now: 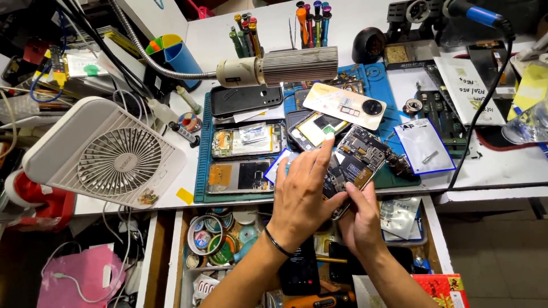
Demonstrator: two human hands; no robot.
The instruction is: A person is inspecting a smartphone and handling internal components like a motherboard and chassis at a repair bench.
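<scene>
An opened phone (361, 161) with its circuit board bare is held tilted above the front edge of a blue work mat (201, 171). My left hand (302, 194) lies over the phone's left side, index finger stretched up along it. My right hand (359, 217) grips its lower end from below, thumb on the board. Two more opened phones (246, 140) (240, 175) rest on the mat to the left, and another opened phone (314, 129) lies behind my fingers. A pale phone back cover (344, 105) with a round camera ring sits above them.
A white desk fan (108, 154) stands at the left. A gooseneck lamp head (279, 67) hangs over the mat. Screwdrivers (313, 23) stand at the back. An open drawer (228, 239) below holds tape rolls and tools. Small plastic bags (425, 145) lie at the right.
</scene>
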